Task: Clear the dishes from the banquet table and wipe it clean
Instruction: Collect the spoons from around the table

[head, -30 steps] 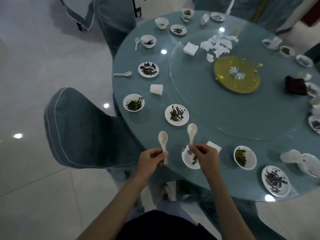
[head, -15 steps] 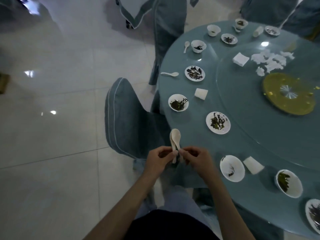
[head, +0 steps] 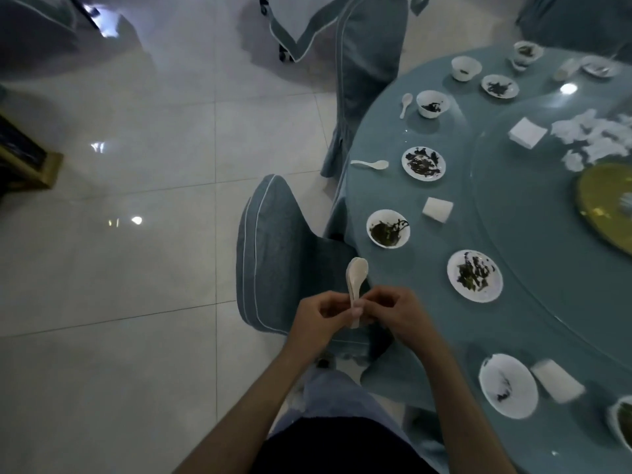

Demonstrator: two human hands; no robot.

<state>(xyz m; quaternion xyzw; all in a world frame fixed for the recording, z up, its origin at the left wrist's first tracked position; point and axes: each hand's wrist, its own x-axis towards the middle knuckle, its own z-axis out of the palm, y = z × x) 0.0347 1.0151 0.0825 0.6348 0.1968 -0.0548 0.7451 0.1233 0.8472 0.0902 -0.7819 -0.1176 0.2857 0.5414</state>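
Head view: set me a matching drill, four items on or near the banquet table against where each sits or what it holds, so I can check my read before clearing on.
Items:
1 stacked spoons
2 single spoon
3 square napkin
4 bowl

States:
A on the glass turntable
B holds green leftovers
C lying near the table edge
D pinched between left hand and right hand

Pairs: 1-D, 2-C, 3-A, 4-B
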